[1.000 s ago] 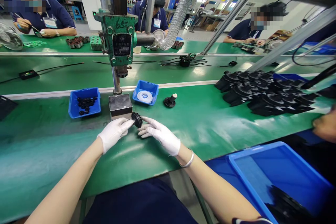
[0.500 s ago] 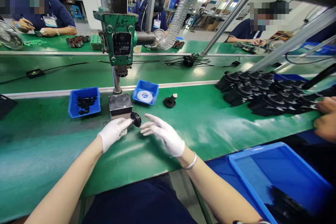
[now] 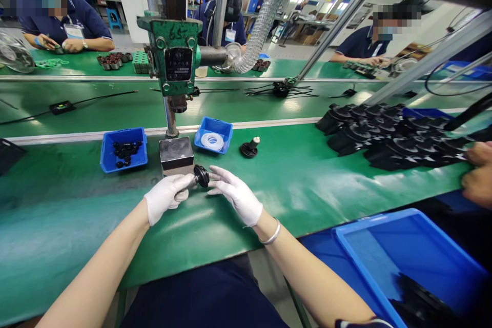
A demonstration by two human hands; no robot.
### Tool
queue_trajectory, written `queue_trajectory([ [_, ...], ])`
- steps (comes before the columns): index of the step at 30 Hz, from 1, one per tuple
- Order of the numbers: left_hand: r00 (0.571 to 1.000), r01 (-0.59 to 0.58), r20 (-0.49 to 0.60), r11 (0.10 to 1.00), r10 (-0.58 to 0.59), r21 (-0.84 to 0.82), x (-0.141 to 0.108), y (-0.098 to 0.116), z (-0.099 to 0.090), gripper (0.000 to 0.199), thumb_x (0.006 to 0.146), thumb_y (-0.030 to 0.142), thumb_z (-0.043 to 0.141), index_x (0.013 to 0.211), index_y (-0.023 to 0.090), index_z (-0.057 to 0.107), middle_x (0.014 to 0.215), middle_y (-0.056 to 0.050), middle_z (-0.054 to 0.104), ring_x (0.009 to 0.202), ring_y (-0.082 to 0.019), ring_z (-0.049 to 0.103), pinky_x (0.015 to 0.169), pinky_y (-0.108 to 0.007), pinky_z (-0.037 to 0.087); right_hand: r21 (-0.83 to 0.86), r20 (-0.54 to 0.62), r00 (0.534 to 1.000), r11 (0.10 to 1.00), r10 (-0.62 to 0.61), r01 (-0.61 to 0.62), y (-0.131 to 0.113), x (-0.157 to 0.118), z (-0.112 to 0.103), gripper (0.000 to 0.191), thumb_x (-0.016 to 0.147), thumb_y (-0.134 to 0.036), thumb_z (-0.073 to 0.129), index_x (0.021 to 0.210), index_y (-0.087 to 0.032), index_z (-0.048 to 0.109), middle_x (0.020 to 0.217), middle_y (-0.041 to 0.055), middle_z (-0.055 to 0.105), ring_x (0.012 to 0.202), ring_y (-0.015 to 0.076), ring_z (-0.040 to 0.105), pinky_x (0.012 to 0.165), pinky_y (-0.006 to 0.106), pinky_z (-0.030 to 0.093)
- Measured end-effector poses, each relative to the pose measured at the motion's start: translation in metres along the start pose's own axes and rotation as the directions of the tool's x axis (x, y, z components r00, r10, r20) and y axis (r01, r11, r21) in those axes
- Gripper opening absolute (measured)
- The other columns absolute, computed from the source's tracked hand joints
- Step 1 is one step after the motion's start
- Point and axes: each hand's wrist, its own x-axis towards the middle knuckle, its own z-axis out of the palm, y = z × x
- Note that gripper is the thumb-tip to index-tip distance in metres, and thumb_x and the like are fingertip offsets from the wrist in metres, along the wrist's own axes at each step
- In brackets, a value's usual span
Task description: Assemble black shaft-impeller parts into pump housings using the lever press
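Observation:
My left hand (image 3: 168, 196), in a white glove, pinches the shaft end of a black ribbed part (image 3: 201, 176) in front of the press's metal block (image 3: 177, 152). Just right of that part is my gloved right hand (image 3: 237, 193), its fingers spread and the fingertips close to the part's disc; whether they touch is hard to tell. A blue bin (image 3: 143, 164) of small black pieces stands left of the block. Behind the hands sits a blue bin (image 3: 227, 144) with white rings. Another black part (image 3: 249, 148) with a pale tip stands on the green table.
The green press head (image 3: 175, 56) hangs above the block. Rows of black housings (image 3: 400, 136) fill the right side, with another person's hand (image 3: 478, 174) beside them. A large blue tray (image 3: 346, 246) is at the lower right. Several people sit across the bench.
My right hand has moved left, closer to the black part. The part in my left hand has shifted slightly right. Cabled pieces on the far belt have moved right.

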Motion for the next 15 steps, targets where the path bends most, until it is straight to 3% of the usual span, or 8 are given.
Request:
queue_trajectory([
  [10, 0.995, 0.091, 0.056, 0.993, -0.087, -0.071, 0.0051, -0.0024, -0.0011, 0.057, 0.074, 0.071, 0.057, 0.084, 0.015, 0.055, 0.045, 0.012, 0.026, 0.037, -0.003, 0.012, 0.037, -0.020, 0.008, 0.030, 0.009, 1.000, 1.000, -0.001, 0.001, 0.0016, 0.0026, 0.0018, 0.053, 0.085, -0.034, 0.066, 0.134, -0.020, 0.051, 0.133, 0.0129, 0.058, 0.110, 0.0252, 0.062, 0.084, 0.038, 0.054],
  [15, 0.997, 0.070, 0.036, 0.997, -0.069, -0.038, 0.0047, -0.0035, 0.0031, 0.058, 0.072, 0.074, 0.056, 0.083, 0.016, 0.053, 0.044, 0.012, 0.026, 0.038, -0.004, 0.011, 0.038, -0.022, 0.007, 0.027, 0.005, 1.000, 0.999, 0.018, -0.018, 0.0006, 0.0024, 0.0027, 0.052, 0.084, -0.033, 0.065, 0.133, -0.020, 0.052, 0.133, 0.0121, 0.058, 0.112, 0.0261, 0.060, 0.086, 0.040, 0.054],
])
